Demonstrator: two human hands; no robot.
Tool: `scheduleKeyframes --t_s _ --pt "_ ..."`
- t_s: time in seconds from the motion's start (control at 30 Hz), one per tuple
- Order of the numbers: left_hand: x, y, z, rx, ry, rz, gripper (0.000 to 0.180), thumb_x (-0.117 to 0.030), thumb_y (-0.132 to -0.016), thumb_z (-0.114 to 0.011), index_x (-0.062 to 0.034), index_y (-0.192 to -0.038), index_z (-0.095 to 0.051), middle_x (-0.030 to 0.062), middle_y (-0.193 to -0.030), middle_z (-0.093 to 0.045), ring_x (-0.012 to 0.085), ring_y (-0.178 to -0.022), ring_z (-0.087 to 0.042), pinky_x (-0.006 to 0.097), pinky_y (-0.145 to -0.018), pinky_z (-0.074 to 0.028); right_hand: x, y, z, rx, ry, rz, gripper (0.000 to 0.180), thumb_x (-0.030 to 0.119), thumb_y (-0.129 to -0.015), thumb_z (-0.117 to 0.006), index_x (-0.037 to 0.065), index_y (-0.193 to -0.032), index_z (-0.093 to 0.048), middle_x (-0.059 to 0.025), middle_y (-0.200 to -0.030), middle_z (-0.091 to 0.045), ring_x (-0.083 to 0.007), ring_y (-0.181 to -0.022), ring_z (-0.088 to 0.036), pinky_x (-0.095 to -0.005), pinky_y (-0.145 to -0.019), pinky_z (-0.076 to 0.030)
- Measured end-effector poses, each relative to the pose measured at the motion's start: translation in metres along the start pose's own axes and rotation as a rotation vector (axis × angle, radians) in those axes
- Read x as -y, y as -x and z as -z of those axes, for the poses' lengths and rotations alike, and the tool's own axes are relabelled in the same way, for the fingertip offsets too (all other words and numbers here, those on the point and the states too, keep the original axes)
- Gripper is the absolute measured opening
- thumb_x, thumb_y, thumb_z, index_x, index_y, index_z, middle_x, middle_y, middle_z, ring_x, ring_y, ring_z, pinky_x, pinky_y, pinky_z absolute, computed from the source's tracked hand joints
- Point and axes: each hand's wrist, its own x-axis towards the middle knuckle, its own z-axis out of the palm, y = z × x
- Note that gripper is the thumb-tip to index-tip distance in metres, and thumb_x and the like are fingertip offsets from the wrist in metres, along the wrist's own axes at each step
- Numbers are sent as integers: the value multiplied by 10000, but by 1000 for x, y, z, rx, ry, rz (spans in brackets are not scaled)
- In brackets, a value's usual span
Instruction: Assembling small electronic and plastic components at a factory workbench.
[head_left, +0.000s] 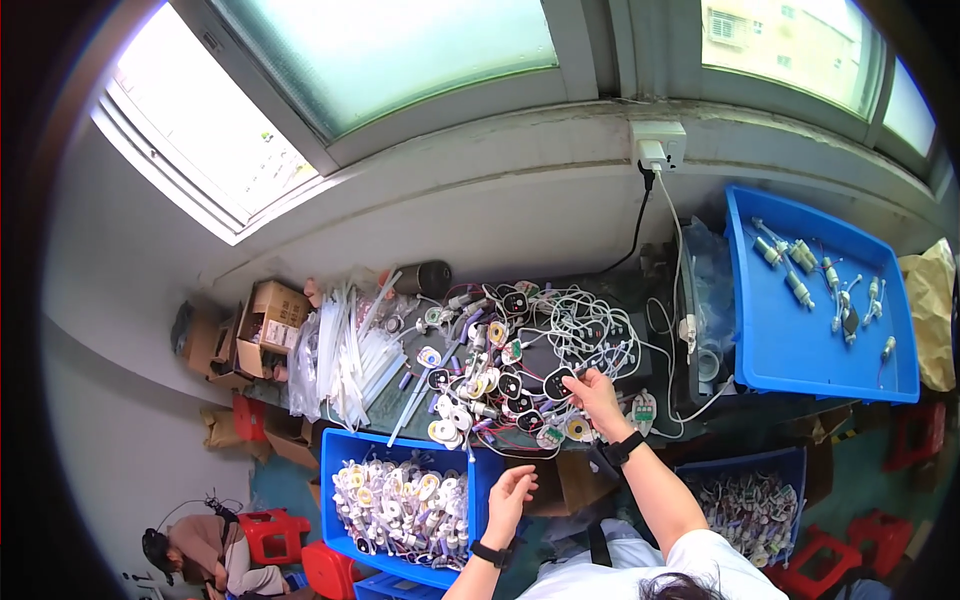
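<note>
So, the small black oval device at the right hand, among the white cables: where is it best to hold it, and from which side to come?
Probably by the two long edges of the black oval device, thumb on one, fingers on the other, coming from above. It lies flat, face up, on the tangle of white cables, so the sides are partly buried. The right hand already reaches it from the near side; the left hand is free.

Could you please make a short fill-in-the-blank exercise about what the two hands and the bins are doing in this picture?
1. The right hand reaches into the pile of small wired parts on the ____.
2. The left hand hovers beside a ____ bin full of white parts.
3. Each wrist wears a ____ band.
4. The charger sits in a wall socket below the ____.

Missing words: table; blue; black; window
</note>
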Motion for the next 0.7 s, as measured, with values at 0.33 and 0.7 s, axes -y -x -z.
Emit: scheduleKeyframes --t_s 0.33,0.7 --pt "49 69 13 -40 -3 122 213 -132 -890 -515 -17 -1057 -582 61 -944 -631 107 -799 -590 214 -653 -456 3 0 1 48 66 16 156 169 -829 -630 32 -850 -558 -22 -718 -612 -53 -540 -520 -173 -448 -358" --pt "49 79 10 -78 6 92 207 -124 -888 -516 -3 -1043 -580 81 -929 -627 119 -796 -588 223 -664 -461 11 3 -2 14 104 -18 175 149 -812 -654 15 -819 -543 -31 -675 -587 -58 -484 -496 -178 -432 -360"
